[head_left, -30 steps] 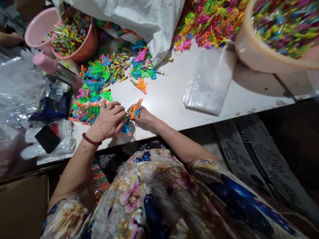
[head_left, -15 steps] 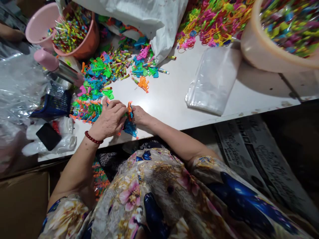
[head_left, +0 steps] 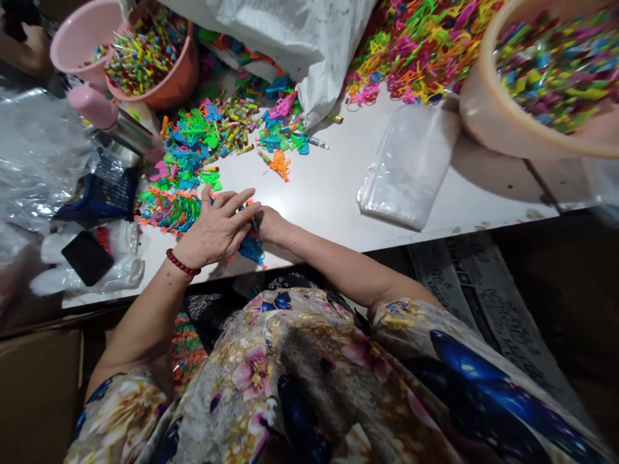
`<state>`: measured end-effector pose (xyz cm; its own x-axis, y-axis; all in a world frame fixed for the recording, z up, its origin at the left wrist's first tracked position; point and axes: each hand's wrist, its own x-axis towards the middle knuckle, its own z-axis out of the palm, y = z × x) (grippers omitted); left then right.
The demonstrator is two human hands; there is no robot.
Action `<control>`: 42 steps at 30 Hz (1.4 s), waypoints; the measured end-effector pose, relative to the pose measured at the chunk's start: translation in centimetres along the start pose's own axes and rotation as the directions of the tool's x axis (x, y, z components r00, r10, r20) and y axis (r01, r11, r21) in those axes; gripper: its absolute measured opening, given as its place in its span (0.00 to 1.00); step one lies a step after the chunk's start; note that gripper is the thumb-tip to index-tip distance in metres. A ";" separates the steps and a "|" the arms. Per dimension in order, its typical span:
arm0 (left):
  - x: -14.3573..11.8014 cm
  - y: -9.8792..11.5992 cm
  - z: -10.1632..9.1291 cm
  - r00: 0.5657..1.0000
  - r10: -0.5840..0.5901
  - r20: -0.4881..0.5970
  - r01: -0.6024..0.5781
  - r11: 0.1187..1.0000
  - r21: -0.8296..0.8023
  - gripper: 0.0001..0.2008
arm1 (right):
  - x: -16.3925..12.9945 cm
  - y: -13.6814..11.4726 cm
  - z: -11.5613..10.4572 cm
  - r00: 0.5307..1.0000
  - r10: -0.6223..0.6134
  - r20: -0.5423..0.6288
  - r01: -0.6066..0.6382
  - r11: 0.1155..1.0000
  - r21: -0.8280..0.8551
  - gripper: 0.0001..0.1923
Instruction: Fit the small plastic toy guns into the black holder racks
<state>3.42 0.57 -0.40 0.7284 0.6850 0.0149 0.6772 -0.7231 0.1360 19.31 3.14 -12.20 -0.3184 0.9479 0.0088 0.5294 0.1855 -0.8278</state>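
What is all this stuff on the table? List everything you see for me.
table: one, white, under everything
small plastic toys: many, mixed bright colours, heaped left of centre
plastic rings: many, bright colours, piled at the top
sack: one, white, top centre
stack of clear bags: one, see-through, right of centre
tub: one, beige, full of coloured pieces, top right
bowls: two, pink and orange, top left
basket: one, dark blue, left edge
black phone: one, lower left
blue toy: one, under the hands
left hand: fingers spread, red bead bracelet
right hand: beside the left, partly hidden
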 end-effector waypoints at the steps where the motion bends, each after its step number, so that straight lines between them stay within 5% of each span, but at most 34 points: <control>1: 0.0 0.0 -0.1 1.000 0.002 0.009 -0.002 1.000 -0.012 0.24 | 0.1 0.1 0.0 0.999 -0.007 0.041 0.007 1.000 -0.008 0.08; 4: 0.2 -0.1 -0.2 1.000 -0.007 0.020 0.008 0.999 -0.053 0.22 | 0.4 0.5 -0.2 0.987 -0.038 0.159 0.046 0.998 -0.051 0.08; 10: 0.4 -0.7 -0.6 1.000 -0.027 0.013 0.028 0.996 -0.088 0.23 | 0.8 0.7 -0.2 0.986 -0.048 0.160 0.050 0.999 -0.010 0.05; 14: -0.8 -0.5 -2.0 0.981 -0.109 -0.163 0.090 0.989 -0.121 0.26 | 0.1 0.9 -0.5 0.994 -0.090 0.063 0.090 0.996 0.006 0.05; 16: -2.1 0.1 -2.3 0.928 -0.207 -0.310 0.174 0.976 -0.130 0.27 | -0.6 1.1 -0.8 0.994 -0.102 0.039 0.103 0.994 -0.019 0.07; 19: -4.9 1.3 -1.0 0.769 -0.327 -0.549 0.282 0.945 -0.168 0.24 | -2.4 1.8 -1.6 0.996 -0.091 -0.011 0.091 0.995 -0.027 0.12; 22: -7.9 2.6 2.6 0.583 -0.377 -0.720 0.323 0.920 -0.220 0.15 | -5.1 2.7 -1.9 0.990 -0.124 -0.067 0.124 0.992 -0.011 0.11; 25: -10.1 3.9 6.7 0.507 -0.279 -0.816 0.257 0.952 -0.166 0.12 | -8.2 3.2 -1.4 0.969 -0.221 -0.108 0.221 0.975 -0.012 0.11; 28: -11.1 4.9 9.2 0.530 -0.214 -0.821 0.242 0.966 -0.095 0.14 | -10.6 2.8 -0.1 0.928 -0.343 -0.143 0.336 0.939 -0.076 0.18; 31: -10.9 4.9 9.1 0.582 -0.177 -0.794 0.270 0.963 -0.017 0.22 | -11.6 1.7 1.5 0.894 -0.437 -0.101 0.413 0.890 -0.192 0.24; 35: -9.2 3.5 6.7 0.780 -0.082 -0.620 0.206 0.970 0.131 0.29 | -11.5 1.0 2.3 0.861 -0.508 0.012 0.488 0.819 -0.301 0.17; 37: -8.1 2.6 5.5 0.844 -0.028 -0.536 0.146 0.973 0.178 0.26 | -11.4 1.5 1.7 0.849 -0.527 0.036 0.509 0.799 -0.321 0.18; 42: -6.3 1.5 4.9 0.866 -0.010 -0.500 0.112 0.978 0.176 0.19 | -11.0 4.8 -2.0 0.870 -0.493 -0.019 0.444 0.799 -0.406 0.16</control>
<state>0.36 -5.30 -5.16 0.5725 0.6446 0.5067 0.7624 -0.6458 -0.0397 26.98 -5.83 -15.14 -0.5226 0.7381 0.4266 0.6009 0.6739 -0.4298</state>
